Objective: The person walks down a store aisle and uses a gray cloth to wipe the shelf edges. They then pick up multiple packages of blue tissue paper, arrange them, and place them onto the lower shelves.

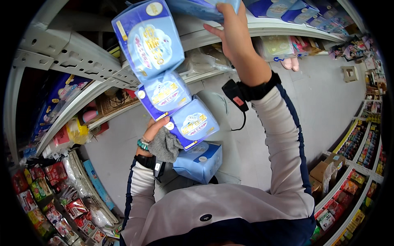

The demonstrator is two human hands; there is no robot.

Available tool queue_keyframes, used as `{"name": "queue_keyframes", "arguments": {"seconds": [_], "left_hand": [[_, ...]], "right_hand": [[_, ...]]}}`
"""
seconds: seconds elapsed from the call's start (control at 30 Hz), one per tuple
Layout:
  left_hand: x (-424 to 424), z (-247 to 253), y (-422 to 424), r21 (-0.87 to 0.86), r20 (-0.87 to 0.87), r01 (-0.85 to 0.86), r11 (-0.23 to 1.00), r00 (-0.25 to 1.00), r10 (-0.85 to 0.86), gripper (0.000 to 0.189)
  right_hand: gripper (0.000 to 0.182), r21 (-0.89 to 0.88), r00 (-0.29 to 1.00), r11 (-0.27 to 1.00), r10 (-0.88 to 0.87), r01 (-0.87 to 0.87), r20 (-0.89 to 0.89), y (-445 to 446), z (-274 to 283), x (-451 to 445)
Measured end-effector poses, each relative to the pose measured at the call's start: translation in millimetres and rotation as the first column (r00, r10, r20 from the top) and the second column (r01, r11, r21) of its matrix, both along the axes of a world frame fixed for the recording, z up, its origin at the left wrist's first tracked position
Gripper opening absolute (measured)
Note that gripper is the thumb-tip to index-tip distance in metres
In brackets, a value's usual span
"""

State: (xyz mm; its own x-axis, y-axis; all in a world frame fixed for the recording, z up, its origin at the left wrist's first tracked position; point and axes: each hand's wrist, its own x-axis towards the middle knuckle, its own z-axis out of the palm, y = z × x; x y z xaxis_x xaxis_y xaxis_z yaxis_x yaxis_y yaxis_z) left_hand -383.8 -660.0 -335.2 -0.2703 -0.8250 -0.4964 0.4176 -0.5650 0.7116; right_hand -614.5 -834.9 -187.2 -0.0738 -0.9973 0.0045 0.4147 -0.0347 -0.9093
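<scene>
My left hand (155, 127) grips the lower end of a row of plastic-wrapped blue packs, and a grey cloth (166, 146) is bunched against its palm. The row has a lower pack (195, 123), a middle pack (167, 93) and a larger-looking upper pack (150, 43), touching end to end. Gold lettering marks their fronts. At the top edge, my right hand (234, 30) has its fingers on the end of another blue pack (200, 9), partly cut off by the frame. Below the row, one more blue pack (198, 163) sits close to my body; its support is hidden.
A white metal shelf (271, 29) runs along the top, bearing more blue packs (277, 7). Its perforated upright (83, 55) stands at left. Pink slippers (290, 63) hang below the shelf. Snack packets (46, 187) fill the lower left; cardboard boxes (326, 169) stand by the right racks.
</scene>
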Motion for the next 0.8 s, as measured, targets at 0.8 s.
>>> {"name": "queue_keyframes", "arguments": {"seconds": [0.8], "left_hand": [[-6.1,-12.6,-4.5,-0.279,0.309,0.345,0.896,0.916,-0.256,0.072]], "right_hand": [[0.064,0.339,0.961,0.939,-0.143,0.056,0.236,146.8,-138.6,-9.9]]}}
